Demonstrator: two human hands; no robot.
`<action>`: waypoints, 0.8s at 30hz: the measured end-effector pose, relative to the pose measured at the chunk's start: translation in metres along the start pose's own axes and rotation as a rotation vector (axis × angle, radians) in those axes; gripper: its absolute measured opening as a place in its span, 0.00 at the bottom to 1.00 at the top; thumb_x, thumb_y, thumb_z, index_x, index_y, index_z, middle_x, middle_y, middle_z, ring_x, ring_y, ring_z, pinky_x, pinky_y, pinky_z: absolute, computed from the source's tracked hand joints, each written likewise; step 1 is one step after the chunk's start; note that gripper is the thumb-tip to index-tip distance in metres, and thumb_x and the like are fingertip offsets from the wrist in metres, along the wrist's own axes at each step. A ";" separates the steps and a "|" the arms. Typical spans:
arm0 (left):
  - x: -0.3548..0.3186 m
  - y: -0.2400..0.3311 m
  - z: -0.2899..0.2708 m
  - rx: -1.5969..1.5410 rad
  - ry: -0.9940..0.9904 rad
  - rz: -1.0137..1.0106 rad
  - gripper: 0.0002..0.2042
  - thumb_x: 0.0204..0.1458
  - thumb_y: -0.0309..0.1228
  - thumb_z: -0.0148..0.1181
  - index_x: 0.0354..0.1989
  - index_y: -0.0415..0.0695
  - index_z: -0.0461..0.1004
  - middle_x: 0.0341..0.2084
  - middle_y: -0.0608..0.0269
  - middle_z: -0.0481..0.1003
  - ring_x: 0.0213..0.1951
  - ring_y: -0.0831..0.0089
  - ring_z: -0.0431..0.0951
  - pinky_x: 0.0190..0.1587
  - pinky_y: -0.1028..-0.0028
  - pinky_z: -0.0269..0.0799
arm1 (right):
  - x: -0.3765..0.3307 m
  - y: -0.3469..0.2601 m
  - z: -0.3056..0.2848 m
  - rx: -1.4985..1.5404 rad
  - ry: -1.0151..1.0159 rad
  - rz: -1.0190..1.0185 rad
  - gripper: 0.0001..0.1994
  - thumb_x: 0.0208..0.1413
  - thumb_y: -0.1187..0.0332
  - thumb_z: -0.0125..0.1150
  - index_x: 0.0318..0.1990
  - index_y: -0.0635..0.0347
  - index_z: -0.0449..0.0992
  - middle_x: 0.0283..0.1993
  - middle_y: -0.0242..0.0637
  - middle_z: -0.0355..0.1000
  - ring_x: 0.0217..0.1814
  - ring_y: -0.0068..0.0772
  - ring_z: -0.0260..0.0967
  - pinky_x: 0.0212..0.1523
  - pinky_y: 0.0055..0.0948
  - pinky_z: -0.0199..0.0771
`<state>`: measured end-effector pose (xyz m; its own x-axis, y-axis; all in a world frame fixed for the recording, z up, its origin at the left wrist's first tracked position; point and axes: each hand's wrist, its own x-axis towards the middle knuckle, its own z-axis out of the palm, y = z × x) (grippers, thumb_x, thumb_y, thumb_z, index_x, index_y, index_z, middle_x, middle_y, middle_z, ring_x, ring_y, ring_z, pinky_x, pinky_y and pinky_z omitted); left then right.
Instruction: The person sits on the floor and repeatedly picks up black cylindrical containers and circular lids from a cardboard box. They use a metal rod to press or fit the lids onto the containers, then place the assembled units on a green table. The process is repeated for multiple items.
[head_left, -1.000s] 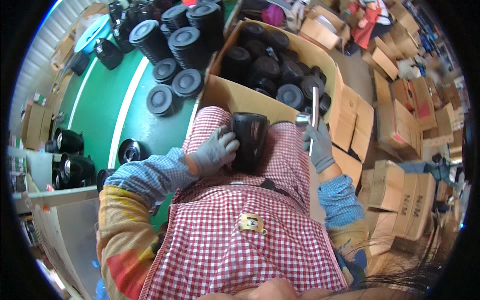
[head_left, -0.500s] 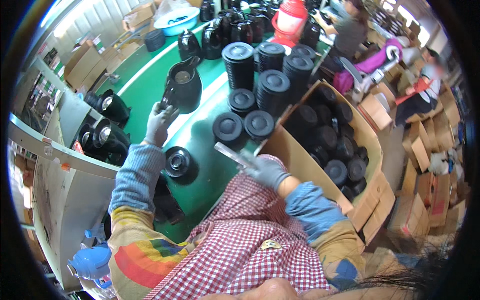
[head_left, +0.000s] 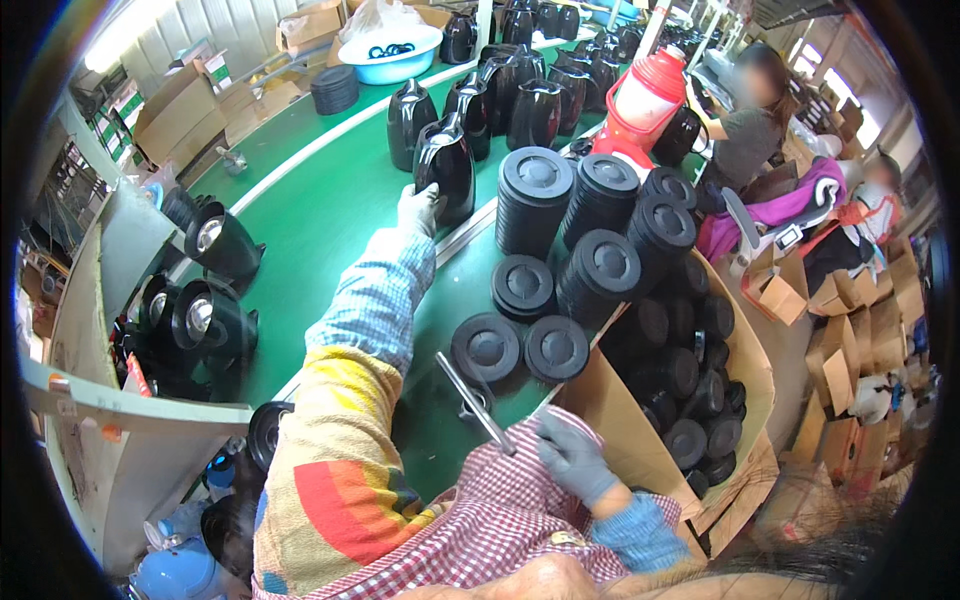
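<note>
My left hand (head_left: 421, 209), in a grey glove, reaches forward and grips a glossy black vacuum jug (head_left: 446, 168) low on its near side. The jug stands upright at the front of a group of similar jugs (head_left: 533, 112) on the green table (head_left: 330, 170). My right hand (head_left: 575, 457), also gloved, is low over the checked apron with fingers curled; whether they hold anything small is hard to see. Left of it, apart from the fingers, a metal bar (head_left: 474, 402) slants across the table edge. Beyond lie round black lids (head_left: 486, 347).
Stacks of black lids (head_left: 536, 200) stand ahead of my right hand. On the right a cardboard box (head_left: 745, 400) holds more black parts. Several jugs with silvery liners (head_left: 208, 235) lie at the left. A red-and-white jug (head_left: 645, 105) stands farther back, near a co-worker (head_left: 755, 110).
My left hand has carried the jug forward to the group and it now stands upright. My right hand has moved away from the metal bar. The view has shifted.
</note>
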<state>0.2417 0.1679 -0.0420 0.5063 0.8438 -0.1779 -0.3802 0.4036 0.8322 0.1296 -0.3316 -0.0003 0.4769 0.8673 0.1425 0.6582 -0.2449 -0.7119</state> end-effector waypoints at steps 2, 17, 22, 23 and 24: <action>0.033 -0.010 0.009 0.011 0.038 0.060 0.16 0.57 0.21 0.64 0.52 0.37 0.68 0.45 0.53 0.74 0.41 0.64 0.77 0.42 0.68 0.80 | -0.038 0.003 -0.032 0.028 0.071 0.114 0.24 0.61 0.70 0.60 0.65 0.64 0.70 0.50 0.47 0.80 0.48 0.39 0.78 0.52 0.35 0.76; -0.014 0.201 -0.136 1.807 0.765 0.939 0.28 0.39 0.43 0.70 0.52 0.49 0.74 0.55 0.53 0.70 0.58 0.55 0.68 0.63 0.52 0.58 | -0.140 0.051 -0.055 0.291 0.367 0.818 0.22 0.68 0.71 0.53 0.68 0.64 0.68 0.46 0.40 0.80 0.47 0.27 0.74 0.50 0.28 0.74; -0.034 0.292 -0.231 2.043 1.027 0.000 0.26 0.57 0.45 0.58 0.65 0.54 0.70 0.70 0.55 0.58 0.75 0.52 0.48 0.74 0.44 0.35 | -0.145 0.016 -0.059 0.210 0.306 0.861 0.22 0.68 0.70 0.54 0.67 0.67 0.68 0.47 0.41 0.79 0.47 0.29 0.74 0.50 0.27 0.74; -0.046 0.290 -0.210 2.149 0.878 -0.121 0.24 0.59 0.40 0.55 0.66 0.56 0.70 0.69 0.56 0.61 0.74 0.54 0.51 0.74 0.44 0.37 | -0.159 0.010 -0.062 0.252 0.353 0.859 0.23 0.67 0.71 0.54 0.67 0.70 0.66 0.48 0.43 0.79 0.50 0.29 0.74 0.52 0.28 0.74; -0.042 0.284 -0.221 2.248 0.951 0.081 0.17 0.59 0.34 0.55 0.56 0.54 0.78 0.60 0.63 0.69 0.67 0.60 0.63 0.71 0.45 0.47 | -0.170 0.008 -0.063 0.305 0.391 0.838 0.24 0.67 0.71 0.54 0.67 0.74 0.65 0.50 0.44 0.78 0.52 0.30 0.75 0.54 0.28 0.74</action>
<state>-0.0588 0.3251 0.0853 -0.0310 0.9500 0.3108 0.9749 0.0972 -0.2001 0.0907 -0.5083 0.0129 0.9178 0.2450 -0.3124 -0.1355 -0.5463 -0.8265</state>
